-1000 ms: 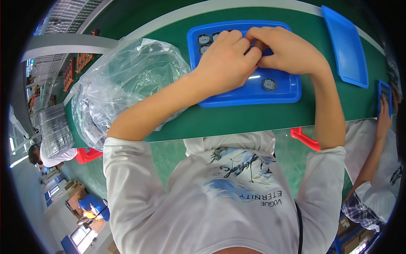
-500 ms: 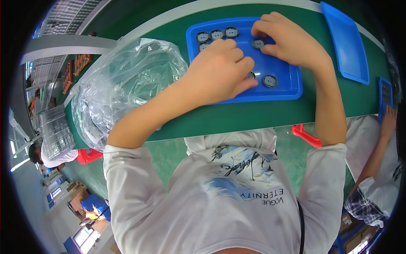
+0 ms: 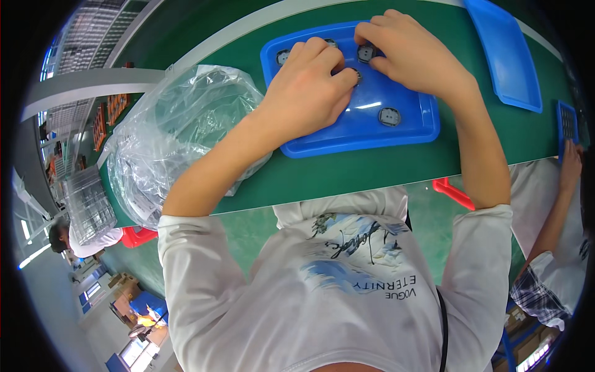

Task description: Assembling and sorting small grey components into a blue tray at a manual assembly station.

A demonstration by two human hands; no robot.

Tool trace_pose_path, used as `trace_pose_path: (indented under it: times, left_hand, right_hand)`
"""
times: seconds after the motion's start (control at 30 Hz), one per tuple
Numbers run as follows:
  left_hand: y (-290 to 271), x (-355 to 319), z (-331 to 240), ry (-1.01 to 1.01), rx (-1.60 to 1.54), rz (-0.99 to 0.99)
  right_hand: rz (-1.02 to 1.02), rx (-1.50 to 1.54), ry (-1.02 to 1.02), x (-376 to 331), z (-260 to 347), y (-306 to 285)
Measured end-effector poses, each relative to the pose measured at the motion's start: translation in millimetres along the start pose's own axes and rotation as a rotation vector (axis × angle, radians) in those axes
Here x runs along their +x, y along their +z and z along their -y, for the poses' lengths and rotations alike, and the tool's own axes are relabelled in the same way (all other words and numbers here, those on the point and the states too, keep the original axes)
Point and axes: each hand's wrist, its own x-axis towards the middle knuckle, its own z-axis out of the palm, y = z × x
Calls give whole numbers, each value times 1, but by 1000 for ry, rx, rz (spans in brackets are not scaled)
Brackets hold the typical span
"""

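A shallow blue tray (image 3: 396, 137) lies in front of me, holding several small rounded grey parts with dark rims. My left hand (image 3: 307, 87) is over its left half, thumb and fingers closed on one such part, of which only a dark edge (image 3: 357, 75) shows. Near the far edge, my right hand (image 3: 412, 53) pinches another grey part (image 3: 366, 53) between thumb and fingers. One loose grey part (image 3: 389, 116) rests toward the tray's near right. Behind my left hand, a part (image 3: 282, 57) shows at the far left corner; others there are mostly covered.
A crumpled clear plastic bag (image 3: 180, 149) lies left of the tray on the green table (image 3: 347, 170). An empty-looking blue tray (image 3: 508, 59) sits at the far right. Beyond it, another person's hand (image 3: 571, 155) touches a small blue tray (image 3: 566, 121) of dark parts.
My left hand has moved slightly away from me, and the part by its thumb has gone from the near side toward the tray's middle. My right hand has shifted slightly left with its part.
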Motion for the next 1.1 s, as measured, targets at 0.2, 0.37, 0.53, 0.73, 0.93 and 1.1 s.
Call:
trace_pose_path:
  times: [0.2, 0.37, 0.53, 0.73, 0.93, 1.1]
  left_hand:
    - [-2, 0, 3, -69, 41, -10]
    - [-5, -3, 9, -88, 59, -42]
    - [-6, -2, 11, -130, 46, -35]
    - [-6, -4, 13, -150, 31, -28]
    - [-9, -5, 13, -174, 27, -22]
    - [-14, -7, 11, -172, 29, -85]
  right_hand:
    - [-136, -58, 80, 1, 3, 6]
    - [-94, 11, 38, 3, -1, 8]
    - [-196, -96, -93, 7, 1, 9]
    - [-197, -120, -7, 8, 10, 7]
    - [-216, 2, -36, 7, 7, -2]
    - [-142, -13, -19, -15, -16, -40]
